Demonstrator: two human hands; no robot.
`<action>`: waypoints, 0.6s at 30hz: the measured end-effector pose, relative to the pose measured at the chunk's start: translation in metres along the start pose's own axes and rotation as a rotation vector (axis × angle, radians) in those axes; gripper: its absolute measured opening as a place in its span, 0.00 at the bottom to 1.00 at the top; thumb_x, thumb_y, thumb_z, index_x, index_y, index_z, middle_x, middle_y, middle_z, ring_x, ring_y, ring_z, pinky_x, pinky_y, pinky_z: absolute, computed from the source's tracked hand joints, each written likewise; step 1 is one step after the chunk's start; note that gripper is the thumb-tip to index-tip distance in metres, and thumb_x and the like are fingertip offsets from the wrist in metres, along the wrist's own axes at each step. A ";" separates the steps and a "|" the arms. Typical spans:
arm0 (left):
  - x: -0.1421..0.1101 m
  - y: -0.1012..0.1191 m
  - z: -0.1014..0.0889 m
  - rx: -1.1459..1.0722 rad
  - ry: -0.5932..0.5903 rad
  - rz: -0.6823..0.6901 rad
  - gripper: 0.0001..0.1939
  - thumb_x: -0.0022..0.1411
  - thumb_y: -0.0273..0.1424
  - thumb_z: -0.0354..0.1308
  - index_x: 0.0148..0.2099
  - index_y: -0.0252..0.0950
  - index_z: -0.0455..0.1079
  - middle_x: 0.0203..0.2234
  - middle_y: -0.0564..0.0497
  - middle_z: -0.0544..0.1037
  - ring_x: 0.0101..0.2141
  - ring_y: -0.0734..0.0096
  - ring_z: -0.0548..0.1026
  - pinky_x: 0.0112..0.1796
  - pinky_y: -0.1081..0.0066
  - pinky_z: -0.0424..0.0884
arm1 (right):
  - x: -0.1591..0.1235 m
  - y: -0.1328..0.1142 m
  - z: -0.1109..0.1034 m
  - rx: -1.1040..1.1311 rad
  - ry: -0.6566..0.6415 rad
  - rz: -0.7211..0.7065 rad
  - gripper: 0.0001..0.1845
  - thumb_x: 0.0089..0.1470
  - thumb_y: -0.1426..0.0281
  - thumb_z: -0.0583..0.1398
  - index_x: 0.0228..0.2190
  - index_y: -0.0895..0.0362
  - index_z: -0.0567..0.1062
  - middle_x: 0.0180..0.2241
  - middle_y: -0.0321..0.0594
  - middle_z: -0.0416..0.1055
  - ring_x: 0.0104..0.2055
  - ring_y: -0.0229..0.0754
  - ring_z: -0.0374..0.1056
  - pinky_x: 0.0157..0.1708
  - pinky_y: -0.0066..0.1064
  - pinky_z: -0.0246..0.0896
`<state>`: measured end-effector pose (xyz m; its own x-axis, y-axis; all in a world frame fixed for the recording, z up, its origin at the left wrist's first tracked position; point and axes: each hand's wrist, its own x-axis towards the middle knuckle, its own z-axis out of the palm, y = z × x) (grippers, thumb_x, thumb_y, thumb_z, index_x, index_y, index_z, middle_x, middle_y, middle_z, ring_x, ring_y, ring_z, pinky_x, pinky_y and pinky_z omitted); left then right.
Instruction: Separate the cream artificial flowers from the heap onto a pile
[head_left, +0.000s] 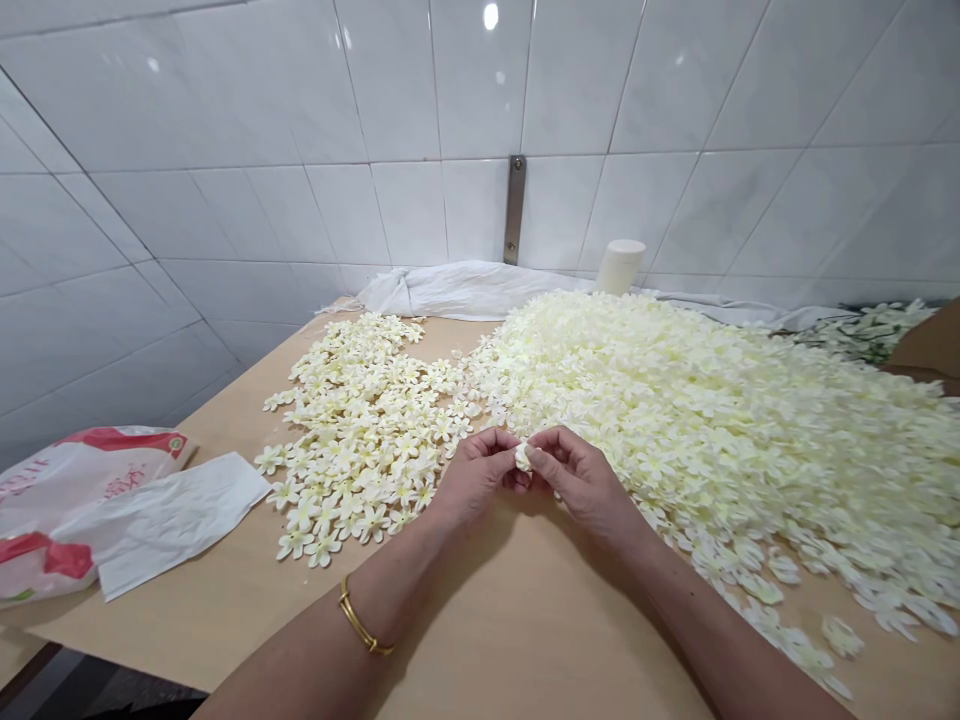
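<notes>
Between my fingertips is a small white artificial flower [523, 458], its petals bunched together and partly covered by my thumbs. My left hand [482, 468] pinches it from the left, a gold bangle on that wrist. From the right, my right hand [568, 470] pinches the same flower with thumb and forefinger. Both hands are just above the table, close together. Left of them spreads a layer of opened cream flowers [352, 430] with yellow centres. A much larger heap of pale flower pieces [720, 420] rises on the right, reaching close to my right hand.
A red-and-white tissue pack [112, 460] with a tissue [180, 515] pulled out lies at the left table edge. Behind the heap stands a white cup-like container [620, 267]. White cloth [465, 290] runs along the tiled wall. Brown cardboard [930, 345] is at far right.
</notes>
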<state>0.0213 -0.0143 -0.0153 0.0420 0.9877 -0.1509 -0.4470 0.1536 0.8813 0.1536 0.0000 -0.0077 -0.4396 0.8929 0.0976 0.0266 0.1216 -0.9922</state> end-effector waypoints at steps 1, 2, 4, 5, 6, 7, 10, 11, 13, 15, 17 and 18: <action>0.000 0.000 0.000 0.004 0.004 0.000 0.10 0.43 0.29 0.64 0.24 0.31 0.65 0.12 0.54 0.69 0.16 0.80 0.67 0.21 0.79 0.62 | 0.000 -0.001 0.000 -0.023 0.009 -0.004 0.13 0.49 0.60 0.57 0.26 0.58 0.67 0.19 0.33 0.65 0.22 0.33 0.61 0.22 0.24 0.56; 0.000 0.000 0.001 -0.007 0.006 -0.012 0.10 0.44 0.29 0.63 0.25 0.31 0.65 0.12 0.54 0.69 0.15 0.80 0.67 0.21 0.79 0.62 | -0.001 -0.001 0.000 -0.054 0.031 -0.001 0.13 0.49 0.60 0.56 0.25 0.58 0.68 0.18 0.32 0.64 0.20 0.32 0.59 0.19 0.24 0.54; -0.001 0.000 0.002 -0.051 -0.002 -0.059 0.09 0.47 0.30 0.61 0.26 0.32 0.64 0.13 0.53 0.70 0.15 0.79 0.68 0.20 0.79 0.63 | 0.000 0.000 -0.002 -0.117 0.077 0.002 0.15 0.51 0.59 0.55 0.24 0.58 0.68 0.16 0.32 0.61 0.18 0.32 0.56 0.17 0.24 0.51; -0.002 0.000 0.002 -0.070 -0.010 -0.082 0.09 0.48 0.30 0.61 0.27 0.32 0.64 0.13 0.52 0.71 0.16 0.78 0.68 0.20 0.78 0.64 | 0.000 0.001 -0.003 -0.137 0.091 0.001 0.16 0.51 0.59 0.54 0.24 0.59 0.69 0.16 0.32 0.60 0.18 0.32 0.55 0.16 0.24 0.51; -0.002 0.000 0.003 -0.083 -0.016 -0.099 0.09 0.48 0.30 0.61 0.27 0.32 0.63 0.14 0.51 0.72 0.17 0.78 0.69 0.21 0.78 0.65 | 0.001 0.002 -0.004 -0.147 0.094 -0.005 0.17 0.52 0.59 0.53 0.23 0.59 0.69 0.16 0.32 0.60 0.18 0.33 0.56 0.16 0.25 0.51; -0.002 0.000 0.003 -0.091 -0.018 -0.110 0.09 0.48 0.29 0.61 0.27 0.32 0.63 0.15 0.50 0.72 0.18 0.77 0.70 0.22 0.77 0.66 | 0.001 0.003 -0.005 -0.151 0.091 -0.014 0.18 0.52 0.59 0.52 0.22 0.59 0.69 0.16 0.33 0.61 0.19 0.33 0.56 0.17 0.25 0.52; -0.001 -0.001 0.003 -0.112 -0.001 -0.100 0.11 0.43 0.25 0.64 0.27 0.32 0.63 0.16 0.52 0.71 0.19 0.75 0.71 0.24 0.76 0.68 | 0.002 0.006 -0.004 -0.137 0.104 -0.026 0.17 0.53 0.59 0.52 0.23 0.59 0.69 0.18 0.34 0.64 0.20 0.34 0.59 0.20 0.25 0.55; -0.001 -0.001 0.002 -0.121 -0.001 -0.084 0.12 0.42 0.24 0.64 0.29 0.32 0.64 0.16 0.54 0.71 0.19 0.75 0.71 0.25 0.75 0.67 | 0.002 0.007 -0.004 -0.123 0.123 -0.021 0.15 0.52 0.59 0.53 0.26 0.58 0.68 0.18 0.34 0.64 0.20 0.34 0.60 0.20 0.25 0.55; -0.001 -0.002 0.002 -0.119 -0.014 -0.056 0.15 0.39 0.22 0.65 0.32 0.32 0.66 0.18 0.55 0.71 0.20 0.76 0.71 0.25 0.75 0.67 | 0.002 0.008 -0.002 -0.102 0.169 0.003 0.14 0.51 0.58 0.54 0.29 0.57 0.66 0.16 0.31 0.64 0.18 0.34 0.60 0.18 0.24 0.54; -0.002 -0.002 0.001 -0.062 -0.037 -0.040 0.14 0.40 0.23 0.65 0.33 0.32 0.67 0.18 0.55 0.71 0.20 0.78 0.71 0.26 0.75 0.66 | 0.002 0.009 -0.001 -0.100 0.184 0.026 0.14 0.51 0.57 0.54 0.27 0.56 0.64 0.15 0.30 0.63 0.16 0.34 0.60 0.16 0.24 0.53; -0.003 -0.001 0.002 0.024 -0.048 -0.008 0.10 0.42 0.26 0.64 0.29 0.32 0.66 0.17 0.54 0.71 0.19 0.78 0.70 0.26 0.75 0.65 | 0.002 0.009 0.000 -0.081 0.162 0.035 0.15 0.52 0.56 0.53 0.26 0.56 0.63 0.15 0.31 0.63 0.17 0.34 0.60 0.16 0.24 0.53; -0.004 -0.001 0.003 0.063 -0.044 0.022 0.09 0.44 0.27 0.63 0.27 0.32 0.65 0.16 0.54 0.71 0.19 0.78 0.69 0.26 0.75 0.65 | 0.002 0.007 0.000 -0.054 0.142 0.034 0.16 0.52 0.56 0.52 0.26 0.57 0.64 0.15 0.31 0.63 0.17 0.34 0.61 0.17 0.24 0.54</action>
<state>0.0237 -0.0185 -0.0139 0.0729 0.9910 -0.1126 -0.3916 0.1323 0.9106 0.1530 0.0025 -0.0149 -0.3061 0.9488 0.0781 0.0894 0.1103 -0.9899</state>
